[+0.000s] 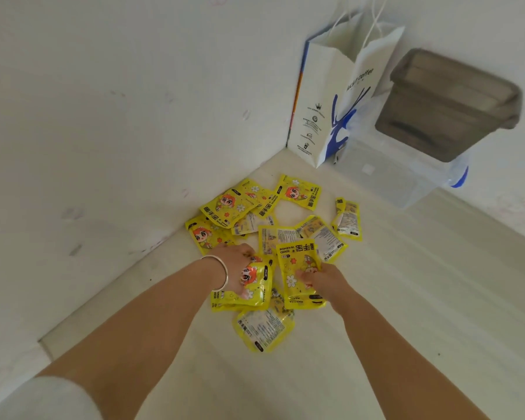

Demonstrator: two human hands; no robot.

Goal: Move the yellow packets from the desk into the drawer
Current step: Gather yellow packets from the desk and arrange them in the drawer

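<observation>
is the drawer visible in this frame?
No, only the desk with scattered yellow packets, a paper bag, and a grey bin on a clear box show.

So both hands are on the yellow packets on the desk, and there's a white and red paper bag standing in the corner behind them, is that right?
Nearly. In the head view the paper bag in the corner is white and blue, not white and red. The rest holds: the left hand and the right hand are both on the yellow packets on the desk.
</observation>
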